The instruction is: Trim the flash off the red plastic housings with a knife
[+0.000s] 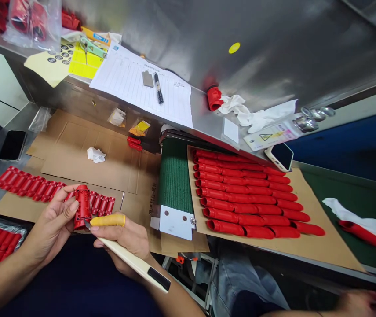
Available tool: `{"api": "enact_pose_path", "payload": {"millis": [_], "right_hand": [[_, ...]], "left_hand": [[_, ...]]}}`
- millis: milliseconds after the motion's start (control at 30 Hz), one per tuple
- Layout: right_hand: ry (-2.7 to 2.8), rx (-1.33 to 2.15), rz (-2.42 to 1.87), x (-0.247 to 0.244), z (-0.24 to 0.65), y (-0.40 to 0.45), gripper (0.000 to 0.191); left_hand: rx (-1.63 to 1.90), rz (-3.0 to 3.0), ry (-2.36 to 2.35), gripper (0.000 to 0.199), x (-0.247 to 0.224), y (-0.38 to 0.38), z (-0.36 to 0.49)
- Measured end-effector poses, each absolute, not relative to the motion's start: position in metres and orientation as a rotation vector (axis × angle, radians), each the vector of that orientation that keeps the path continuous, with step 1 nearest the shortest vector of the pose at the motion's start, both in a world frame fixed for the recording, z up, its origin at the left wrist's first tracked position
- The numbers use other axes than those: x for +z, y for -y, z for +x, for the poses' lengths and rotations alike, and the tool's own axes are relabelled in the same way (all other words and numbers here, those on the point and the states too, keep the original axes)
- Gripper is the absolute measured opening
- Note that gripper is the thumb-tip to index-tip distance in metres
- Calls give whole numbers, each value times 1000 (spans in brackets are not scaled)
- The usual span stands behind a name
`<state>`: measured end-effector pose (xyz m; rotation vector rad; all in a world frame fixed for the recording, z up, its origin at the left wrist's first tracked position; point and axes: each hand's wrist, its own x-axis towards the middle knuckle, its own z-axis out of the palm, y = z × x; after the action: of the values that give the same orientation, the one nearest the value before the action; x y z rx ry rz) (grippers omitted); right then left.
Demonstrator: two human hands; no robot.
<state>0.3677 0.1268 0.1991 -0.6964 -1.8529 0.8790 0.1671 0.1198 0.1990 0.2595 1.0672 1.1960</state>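
My left hand (57,215) is closed around a red plastic housing (82,204), holding it upright with thumb and fingers at its left side. In my right hand (125,235), which wears a yellow finger cot (107,220) on one finger, is a slim knife with a cream handle (131,259) and a black end. Its short blade (88,224) meets the lower right edge of the housing; whether it cuts in cannot be told. Behind my hands runs a row of similar red parts (36,187) on cardboard.
Rows of red tubular parts (240,193) lie on cardboard across a green conveyor belt (176,176). A shelf above holds paper sheets (144,83), a pen (158,88) and tissues. Phones (12,145) lie at both sides. Another person's hand (354,304) is at lower right.
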Motion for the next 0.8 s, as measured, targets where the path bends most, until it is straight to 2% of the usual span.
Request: {"api": "enact_pose_path", "payload": {"millis": [600,800], "right_hand": [[1848,946,-692,203,371,-131,14],[2071,666,-545,193,369,-135,21]], "left_hand": [[1157,188,-1076,65,205,-120,169],[1194,148,-1086,63,202,-119,169]]}}
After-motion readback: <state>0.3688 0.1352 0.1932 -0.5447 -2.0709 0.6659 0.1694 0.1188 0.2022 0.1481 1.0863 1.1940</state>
